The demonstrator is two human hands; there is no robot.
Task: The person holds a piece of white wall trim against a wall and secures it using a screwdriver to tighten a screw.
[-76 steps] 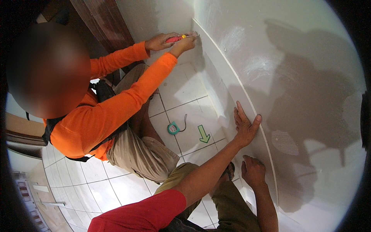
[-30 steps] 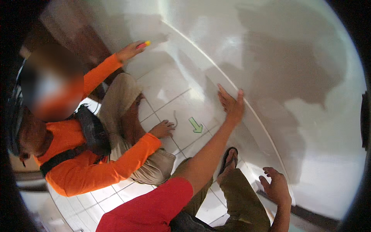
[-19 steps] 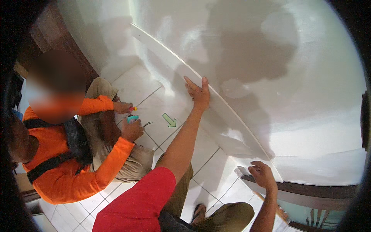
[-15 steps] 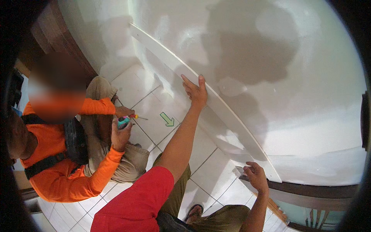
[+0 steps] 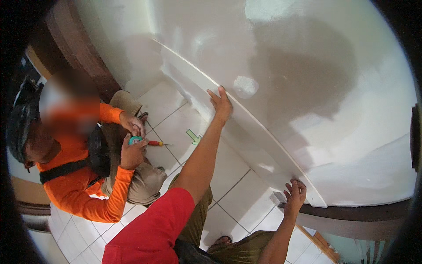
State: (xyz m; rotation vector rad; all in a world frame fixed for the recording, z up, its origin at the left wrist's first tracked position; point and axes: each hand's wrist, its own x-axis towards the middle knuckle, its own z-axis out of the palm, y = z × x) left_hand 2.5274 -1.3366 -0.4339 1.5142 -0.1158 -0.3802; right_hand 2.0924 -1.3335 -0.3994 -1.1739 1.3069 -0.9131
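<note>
A long white board [image 5: 259, 132] stands on edge along the wall, with a small hole near its right end. My left hand [image 5: 222, 108] presses on the middle of its face, fingers spread and thumb up by the top edge. Near the right end is my right hand [image 5: 295, 198], fingers apart and slightly bent; the fingertips are close to the face, and whether they touch it I cannot tell. Beside that hand, the end of a grey bar-like piece [image 5: 278, 199] shows low down.
A co-worker [image 5: 83, 189] in orange sleeves crouches at the left, holding a teal rounded tool [image 5: 135, 140]. By their hands is a red-and-yellow screwdriver [image 5: 156, 143]. A green arrow mark [image 5: 193, 137] shows over the floor tiles [image 5: 235, 193]. Dark trim [image 5: 351, 213] runs along the lower right.
My right hand has come up closer to the board's right end, its fingers bending more. My left hand stays on the board. The co-worker's hands have drawn together around the teal tool.
</note>
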